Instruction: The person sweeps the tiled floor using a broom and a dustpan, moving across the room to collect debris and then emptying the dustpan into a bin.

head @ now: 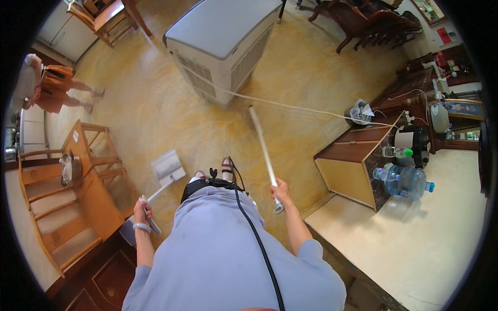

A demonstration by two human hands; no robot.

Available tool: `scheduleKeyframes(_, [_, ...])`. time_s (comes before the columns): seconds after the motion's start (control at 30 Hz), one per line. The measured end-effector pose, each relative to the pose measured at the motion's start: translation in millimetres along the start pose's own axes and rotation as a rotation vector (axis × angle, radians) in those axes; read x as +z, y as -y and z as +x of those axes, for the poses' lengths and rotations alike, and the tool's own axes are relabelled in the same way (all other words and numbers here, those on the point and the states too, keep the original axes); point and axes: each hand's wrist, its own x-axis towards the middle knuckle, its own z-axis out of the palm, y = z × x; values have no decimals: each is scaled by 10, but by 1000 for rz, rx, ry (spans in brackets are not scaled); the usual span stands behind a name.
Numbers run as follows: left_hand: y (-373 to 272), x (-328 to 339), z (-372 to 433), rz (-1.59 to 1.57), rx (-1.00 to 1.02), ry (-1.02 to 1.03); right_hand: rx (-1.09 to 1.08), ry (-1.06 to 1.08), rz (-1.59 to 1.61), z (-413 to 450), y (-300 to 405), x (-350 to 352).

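My left hand (142,212), with a pale bangle at the wrist, grips the handle of a white long-handled dustpan (166,162). The pan sits low over the floor, left of my feet; whether it touches cannot be told. In my right hand (281,191) is a long white pole (262,142) with a grey hanging loop at its near end. It slants forward and slightly left, and its far end is close to the air cooler. No brush can be made out there.
A large grey air cooler (223,31) stands ahead, its white cord (291,105) stretched rightward to a cabinet (344,167). Wooden chairs (89,171) are on the left, and a person in orange shorts (54,87) stands beyond them. Water bottles (406,182) lie toward the right. A black cable (249,217) crosses my front.
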Motion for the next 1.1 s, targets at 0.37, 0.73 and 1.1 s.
scheduleKeyframes(0.37, [-787,521,666,773,215,230,-63,-96,-428,441,-231,664])
scheduleKeyframes(0.73, [-1111,1286,935,1015,363,339,115,284,-152,-957,-277,1495])
scheduleKeyframes(1.1, [-868,629,837,888,333,415,195,-223,464,-1834,-1295,1247])
